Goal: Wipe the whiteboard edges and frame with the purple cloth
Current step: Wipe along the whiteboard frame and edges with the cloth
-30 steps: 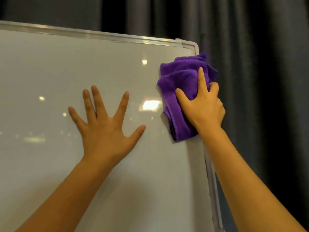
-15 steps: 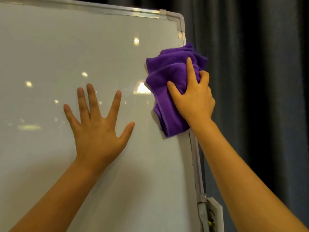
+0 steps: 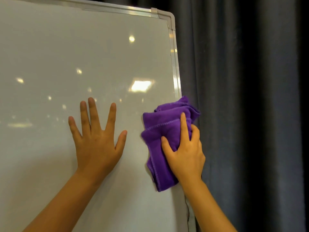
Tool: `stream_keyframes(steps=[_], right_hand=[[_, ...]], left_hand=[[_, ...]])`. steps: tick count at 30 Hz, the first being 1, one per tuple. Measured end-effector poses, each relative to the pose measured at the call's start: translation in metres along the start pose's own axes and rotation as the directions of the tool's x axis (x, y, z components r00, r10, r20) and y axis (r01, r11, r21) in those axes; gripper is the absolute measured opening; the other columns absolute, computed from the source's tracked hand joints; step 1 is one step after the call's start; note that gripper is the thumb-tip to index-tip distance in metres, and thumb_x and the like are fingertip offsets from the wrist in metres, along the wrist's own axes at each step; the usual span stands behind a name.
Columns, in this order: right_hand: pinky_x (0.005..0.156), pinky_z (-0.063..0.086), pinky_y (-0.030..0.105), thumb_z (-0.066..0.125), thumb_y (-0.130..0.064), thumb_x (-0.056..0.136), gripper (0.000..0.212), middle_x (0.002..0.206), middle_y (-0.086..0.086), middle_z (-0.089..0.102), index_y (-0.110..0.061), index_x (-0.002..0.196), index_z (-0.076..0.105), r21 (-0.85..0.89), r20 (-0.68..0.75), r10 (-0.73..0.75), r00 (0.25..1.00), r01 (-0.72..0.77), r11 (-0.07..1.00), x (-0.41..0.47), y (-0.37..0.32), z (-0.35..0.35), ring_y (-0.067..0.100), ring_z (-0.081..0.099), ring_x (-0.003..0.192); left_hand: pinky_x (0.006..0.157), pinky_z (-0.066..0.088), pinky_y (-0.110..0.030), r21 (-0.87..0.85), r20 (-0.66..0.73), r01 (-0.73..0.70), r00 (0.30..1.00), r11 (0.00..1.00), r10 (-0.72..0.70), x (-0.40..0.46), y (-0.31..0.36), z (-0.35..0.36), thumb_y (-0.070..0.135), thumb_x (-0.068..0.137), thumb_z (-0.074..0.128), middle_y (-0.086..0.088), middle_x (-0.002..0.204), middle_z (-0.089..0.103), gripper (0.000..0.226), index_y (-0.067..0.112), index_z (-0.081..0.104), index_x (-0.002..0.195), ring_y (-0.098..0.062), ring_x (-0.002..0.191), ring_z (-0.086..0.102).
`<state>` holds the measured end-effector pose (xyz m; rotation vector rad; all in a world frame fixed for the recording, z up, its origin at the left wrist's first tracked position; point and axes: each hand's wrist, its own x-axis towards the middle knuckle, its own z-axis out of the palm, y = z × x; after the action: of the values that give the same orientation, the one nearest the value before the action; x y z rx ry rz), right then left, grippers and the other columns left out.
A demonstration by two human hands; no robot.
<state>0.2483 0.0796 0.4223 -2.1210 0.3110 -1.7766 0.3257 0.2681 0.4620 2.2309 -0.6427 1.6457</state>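
Note:
The whiteboard point(image 3: 66, 56) fills the left and centre of the view, with a silver metal frame point(image 3: 174, 64) along its top and right edges. A folded purple cloth point(image 3: 160, 124) is pressed over the right frame edge, about halfway down the visible part. My right hand point(image 3: 185, 151) grips the cloth, with the index finger stretched over it and the other fingers wrapped round the frame edge. My left hand point(image 3: 98, 141) lies flat on the board surface with fingers spread, to the left of the cloth, holding nothing.
Dark grey curtains point(image 3: 242, 97) hang right behind and to the right of the board. The board's rounded top right corner point(image 3: 168, 15) is in view. Ceiling lights reflect off the board surface.
My right hand has slid the cloth down the right frame edge, away from the top corner. My left hand has stayed flat on the board.

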Motion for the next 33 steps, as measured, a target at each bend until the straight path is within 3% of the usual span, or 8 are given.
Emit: stream_keyframes(steps=[5,11,17,21,27,30,32,33], right_hand=[[0.078,0.052,0.039,0.042,-0.067,0.076,0.082,0.14,0.006,0.036,-0.038,0.145,0.007,-0.006,0.046,0.038,0.998,-0.038,0.999,-0.027,0.01,-0.009,0.025,0.051,0.111],[0.074,0.049,0.036,0.045,-0.064,0.079,0.081,0.137,0.007,0.035,-0.037,0.145,0.006,0.009,0.019,-0.01,1.0,0.01,1.0,-0.029,-0.001,-0.029,0.024,0.052,0.108],[0.071,0.048,0.033,0.046,-0.059,0.082,0.078,0.13,0.01,0.04,-0.03,0.146,0.012,0.069,-0.018,-0.039,0.999,0.04,0.997,0.023,-0.018,-0.025,0.025,0.057,0.096],[0.066,0.048,0.031,0.043,-0.061,0.082,0.081,0.121,0.01,0.044,-0.03,0.146,0.006,0.05,0.04,0.009,0.999,-0.011,0.999,-0.024,0.003,-0.016,0.02,0.055,0.085],[0.069,0.043,0.028,0.037,-0.069,0.079,0.086,0.131,0.013,0.043,-0.029,0.146,0.002,-0.07,0.068,0.052,0.996,-0.048,0.996,-0.062,0.011,-0.009,0.023,0.053,0.103],[0.093,0.045,0.043,0.031,-0.071,0.08,0.088,0.149,0.015,0.026,-0.025,0.147,-0.002,-0.133,0.109,0.036,0.993,-0.022,0.991,-0.07,0.008,-0.012,0.032,0.038,0.128],[0.112,0.023,0.051,0.027,-0.07,0.081,0.086,0.156,0.013,0.01,-0.023,0.146,-0.005,-0.162,0.154,0.015,0.988,0.01,0.987,-0.076,0.009,-0.016,0.032,0.016,0.141],[0.114,0.013,0.051,0.026,-0.068,0.082,0.084,0.157,0.012,0.005,-0.023,0.146,-0.005,-0.174,0.176,-0.006,0.984,0.037,0.984,-0.079,0.01,-0.02,0.031,0.007,0.143]], left_hand=[[0.112,0.003,-0.061,-0.002,0.004,-0.049,0.999,0.999,0.049,-0.018,0.0,-0.001,0.065,0.086,0.018,-0.02,0.156,0.001,0.075,0.026,0.012,0.149,-0.037,0.144,-0.002],[0.112,0.001,-0.058,0.02,0.014,-0.069,0.998,0.997,0.069,-0.04,0.001,-0.011,0.061,0.09,0.014,-0.021,0.156,-0.001,0.069,0.028,0.008,0.149,-0.037,0.144,-0.004],[0.113,-0.002,-0.055,0.017,0.054,-0.083,0.995,0.996,0.082,-0.076,0.001,-0.001,0.055,0.092,0.017,-0.02,0.156,-0.001,0.064,0.027,0.009,0.15,-0.035,0.144,-0.005],[0.112,-0.003,-0.055,0.003,0.059,-0.071,0.996,0.997,0.071,-0.084,0.001,0.005,0.051,0.092,0.021,-0.02,0.156,-0.002,0.064,0.027,0.01,0.149,-0.035,0.144,-0.005],[0.111,-0.003,-0.058,-0.018,0.091,-0.048,0.995,0.999,0.05,-0.085,0.002,0.004,0.052,0.091,0.019,-0.021,0.156,-0.003,0.066,0.025,0.008,0.15,-0.036,0.144,-0.007],[0.11,-0.003,-0.062,-0.032,0.122,-0.087,0.988,0.996,0.09,-0.089,0.008,0.001,0.061,0.089,0.014,-0.017,0.157,-0.004,0.07,0.027,0.009,0.15,-0.036,0.144,-0.007],[0.108,-0.004,-0.065,-0.04,0.143,-0.127,0.981,0.991,0.132,-0.097,0.014,0.001,0.066,0.086,0.012,-0.015,0.158,-0.003,0.074,0.028,0.011,0.149,-0.035,0.144,-0.007],[0.108,-0.004,-0.067,-0.053,0.142,-0.132,0.98,0.99,0.139,-0.101,0.017,0.0,0.067,0.086,0.014,-0.015,0.158,-0.003,0.075,0.028,0.01,0.149,-0.035,0.144,-0.007]])
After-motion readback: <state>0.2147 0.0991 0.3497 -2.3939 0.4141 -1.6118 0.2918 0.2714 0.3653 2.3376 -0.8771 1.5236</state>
